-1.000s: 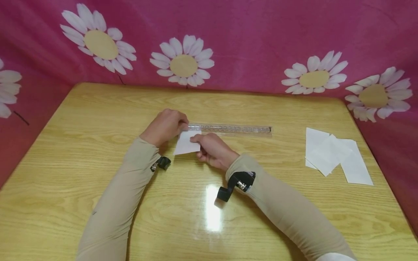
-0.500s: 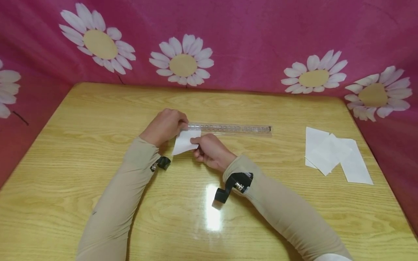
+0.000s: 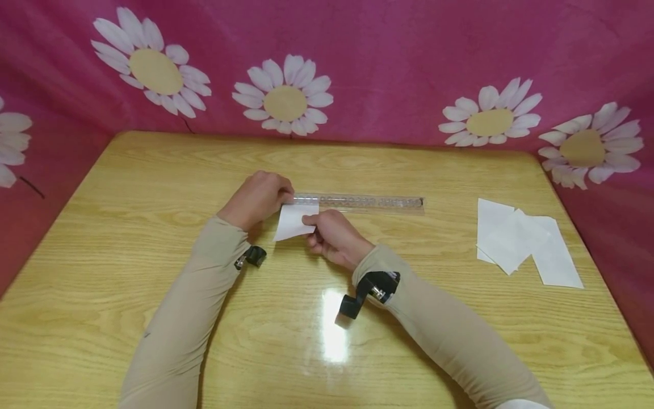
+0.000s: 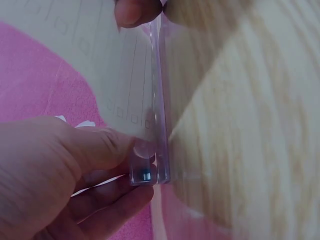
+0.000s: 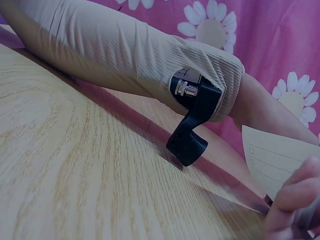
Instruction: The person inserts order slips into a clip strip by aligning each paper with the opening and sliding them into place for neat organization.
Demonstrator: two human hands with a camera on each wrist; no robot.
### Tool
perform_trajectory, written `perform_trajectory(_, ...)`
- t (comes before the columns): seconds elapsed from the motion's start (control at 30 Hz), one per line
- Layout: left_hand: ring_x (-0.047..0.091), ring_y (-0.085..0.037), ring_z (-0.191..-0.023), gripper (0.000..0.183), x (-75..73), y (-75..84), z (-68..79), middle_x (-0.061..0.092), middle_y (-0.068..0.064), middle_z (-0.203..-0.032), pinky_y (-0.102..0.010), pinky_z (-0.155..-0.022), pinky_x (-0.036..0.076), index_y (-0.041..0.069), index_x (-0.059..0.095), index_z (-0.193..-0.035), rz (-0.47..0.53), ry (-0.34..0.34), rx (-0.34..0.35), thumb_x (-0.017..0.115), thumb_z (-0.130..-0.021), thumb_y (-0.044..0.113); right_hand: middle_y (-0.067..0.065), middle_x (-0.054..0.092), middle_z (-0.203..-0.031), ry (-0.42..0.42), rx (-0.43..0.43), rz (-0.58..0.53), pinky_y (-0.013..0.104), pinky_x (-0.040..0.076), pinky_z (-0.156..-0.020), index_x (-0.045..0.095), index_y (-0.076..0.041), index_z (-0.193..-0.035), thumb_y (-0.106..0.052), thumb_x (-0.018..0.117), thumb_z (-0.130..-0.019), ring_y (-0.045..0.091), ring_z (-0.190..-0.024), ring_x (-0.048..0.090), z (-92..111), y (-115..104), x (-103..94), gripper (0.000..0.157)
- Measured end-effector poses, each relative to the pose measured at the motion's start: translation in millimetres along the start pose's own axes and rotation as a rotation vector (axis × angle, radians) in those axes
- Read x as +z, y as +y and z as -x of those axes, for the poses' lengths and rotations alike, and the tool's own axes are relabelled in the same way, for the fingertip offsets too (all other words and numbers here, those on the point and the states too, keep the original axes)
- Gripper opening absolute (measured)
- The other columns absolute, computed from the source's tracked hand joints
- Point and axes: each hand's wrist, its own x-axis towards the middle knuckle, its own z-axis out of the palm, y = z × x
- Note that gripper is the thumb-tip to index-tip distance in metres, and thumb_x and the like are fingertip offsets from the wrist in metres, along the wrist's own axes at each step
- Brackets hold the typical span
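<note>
A long clear plastic strip (image 3: 375, 202) with a raised, patterned channel lies crosswise on the table. My left hand (image 3: 259, 196) pinches its left end between thumb and fingers. Along the near edge of the strip sits a small white sheet of paper (image 3: 295, 220), slightly bent at its lower side. My right hand (image 3: 337, 234) pinches the paper's right edge, thumb on top and fingers beneath. In the left wrist view, ruled lines and small boxes show on the paper (image 4: 115, 70), and the strip's far end holds a small teal piece (image 4: 145, 175).
Several white paper sheets (image 3: 511, 236) overlap at the right side of the wooden table (image 3: 276, 352). A pink curtain (image 3: 388, 68) with daisies hangs behind. Wrist cameras with black mounts (image 3: 377, 287) stick out from the beige sleeves (image 3: 179, 324).
The paper and my right hand shift slightly left, then back right along the strip. My left hand stays at the strip's left end.
</note>
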Motion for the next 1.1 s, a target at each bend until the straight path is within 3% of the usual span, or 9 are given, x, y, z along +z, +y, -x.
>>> perform_trajectory(1.1, 0.071, -0.028, -0.103, 0.018, 1.1, -0.3, -0.5, 0.079, -0.011, -0.109, -0.043, -0.096, 0.058, 0.006, 0.08, -0.108, 0.002, -0.007, -0.018, 0.071, -0.099, 0.019, -0.002, 0.054, -0.063, 0.004, 0.002, 0.014, 0.018, 0.033, -0.046, 0.057, 0.0, -0.114, -0.012, 0.051, -0.104, 0.005, -0.048, 0.043, 5.3, -1.8, -17.5, 0.017)
